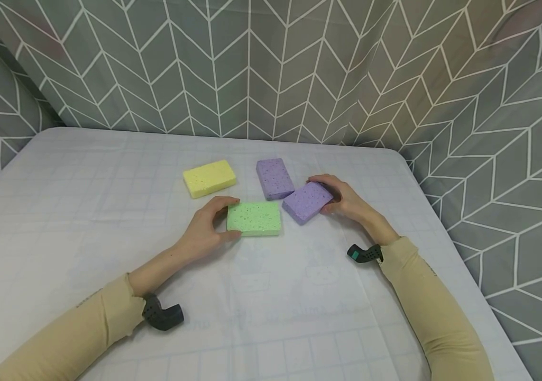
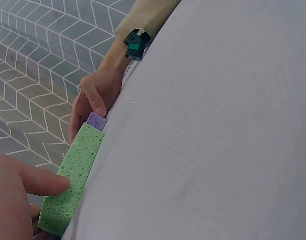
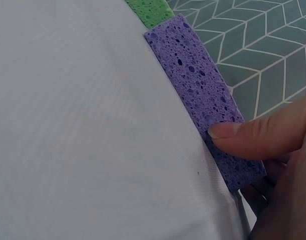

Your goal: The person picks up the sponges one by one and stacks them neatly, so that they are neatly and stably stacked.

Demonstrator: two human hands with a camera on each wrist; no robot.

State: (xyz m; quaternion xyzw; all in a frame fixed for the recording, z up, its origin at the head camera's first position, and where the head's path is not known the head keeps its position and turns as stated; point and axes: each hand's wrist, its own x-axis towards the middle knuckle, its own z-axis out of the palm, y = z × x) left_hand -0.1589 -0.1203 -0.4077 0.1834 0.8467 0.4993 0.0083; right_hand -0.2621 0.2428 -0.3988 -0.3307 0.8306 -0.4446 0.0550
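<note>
Left of centre in the head view, my left hand [image 1: 209, 225] grips a green sponge [image 1: 254, 219] by its left end, thumb on the near side and fingers on the far side. My right hand [image 1: 342, 198] holds a purple sponge [image 1: 306, 202] at its right end; this sponge lies at a slant. In the right wrist view the thumb [image 3: 263, 135] presses on the purple sponge's [image 3: 193, 80] long side. Behind these two, a second purple sponge [image 1: 274, 179] lies with its near end close to the held one. A yellow sponge [image 1: 209, 179] rests farther back on the left.
A white cloth [image 1: 271, 301] with a faint grid covers the table. Grey curtains [image 1: 232, 63] with white zigzag lines hang behind the far edge and along the right side. Dark cameras [image 1: 162, 315] are worn at both wrists, against beige sleeves [image 1: 75, 330].
</note>
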